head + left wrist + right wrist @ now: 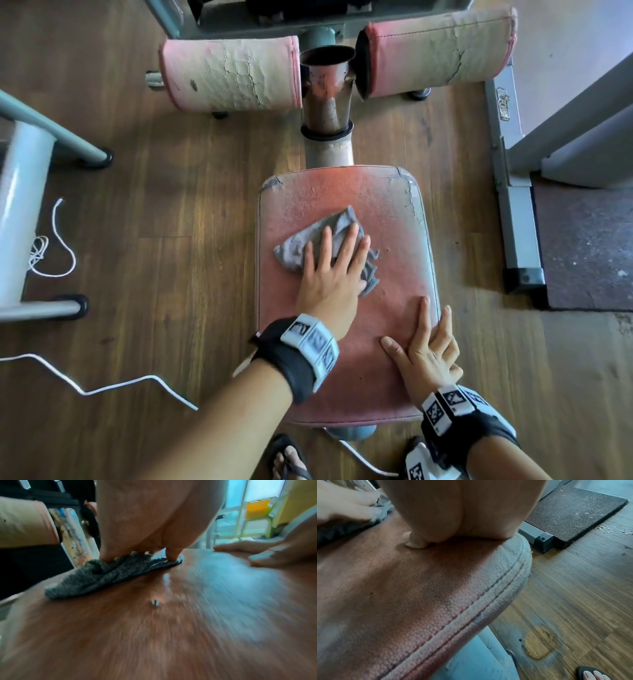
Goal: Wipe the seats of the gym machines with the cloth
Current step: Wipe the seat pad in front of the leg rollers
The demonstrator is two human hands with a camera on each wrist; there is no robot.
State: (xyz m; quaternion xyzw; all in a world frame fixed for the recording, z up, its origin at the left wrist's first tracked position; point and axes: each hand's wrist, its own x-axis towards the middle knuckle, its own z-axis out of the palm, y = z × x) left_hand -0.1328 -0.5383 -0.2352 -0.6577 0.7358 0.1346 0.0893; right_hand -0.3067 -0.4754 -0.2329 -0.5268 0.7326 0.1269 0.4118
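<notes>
Nearest us, our right hand (pixel 426 353) lies flat, fingers spread, on the near right edge of the worn red padded vinyl seat (pixel 387 212). Farther on, our left hand (pixel 334 270) presses straight fingers on the crumpled grey terry cloth (pixel 294 250) at mid-seat. Beyond, two cracked pink roller pads (pixel 229 73) flank a rusty steel post (pixel 327 92).

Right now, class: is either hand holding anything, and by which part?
Neither hand grips anything. The left hand presses flat on the middle of the grey cloth; the right hand rests flat on the seat near its right edge.
</notes>
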